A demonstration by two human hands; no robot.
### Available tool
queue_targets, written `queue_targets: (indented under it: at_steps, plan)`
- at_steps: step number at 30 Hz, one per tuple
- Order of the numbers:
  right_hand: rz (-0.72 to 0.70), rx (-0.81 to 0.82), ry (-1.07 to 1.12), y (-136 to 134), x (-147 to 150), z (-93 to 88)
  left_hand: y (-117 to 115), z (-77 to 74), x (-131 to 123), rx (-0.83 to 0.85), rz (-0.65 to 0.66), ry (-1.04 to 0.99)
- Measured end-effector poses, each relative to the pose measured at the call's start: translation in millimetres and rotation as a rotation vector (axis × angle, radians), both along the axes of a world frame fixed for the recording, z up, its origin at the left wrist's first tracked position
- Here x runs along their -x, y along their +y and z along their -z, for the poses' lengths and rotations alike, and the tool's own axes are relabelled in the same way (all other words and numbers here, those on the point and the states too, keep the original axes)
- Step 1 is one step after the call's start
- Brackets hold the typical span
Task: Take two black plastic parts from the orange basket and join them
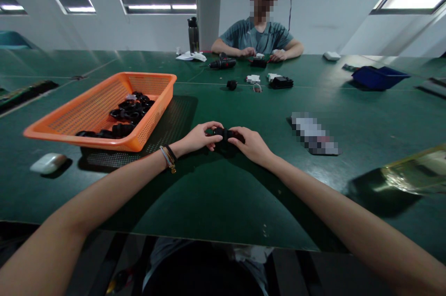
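My left hand [200, 138] and my right hand [251, 145] meet over the green table [216, 203], both pinched on one small black part [226, 135] held between their fingertips just above the tabletop. My left wrist wears bracelets. To the left stands an orange mesh basket [87, 115] holding several black ring-shaped parts [128, 112].
A white earbud case [48, 163] lies left of the basket. A blurred flat item [315, 134] lies to the right, a clear bag [414, 175] at the right edge. Across the table a person handles black parts [259, 62]; a drill [222, 63], bottle [193, 35] and blue tray [378, 76] stand farther back.
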State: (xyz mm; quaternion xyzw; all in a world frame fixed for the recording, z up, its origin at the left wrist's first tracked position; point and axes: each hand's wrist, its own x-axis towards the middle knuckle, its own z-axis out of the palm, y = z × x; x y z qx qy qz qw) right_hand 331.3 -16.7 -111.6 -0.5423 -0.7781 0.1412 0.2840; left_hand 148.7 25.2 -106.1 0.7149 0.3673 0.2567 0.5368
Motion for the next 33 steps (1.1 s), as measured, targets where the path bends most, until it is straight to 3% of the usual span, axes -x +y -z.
queue_targets:
  at_steps: [10,33]
  plan:
    - [-0.062,-0.024,0.126,-1.5,-2.5,2.6,0.0,-1.6,-0.3,0.003,-0.006,-0.019]
    - [-0.035,0.001,0.091,0.4,-1.5,3.4,0.9,0.1,0.3,-0.011,-0.010,-0.006]
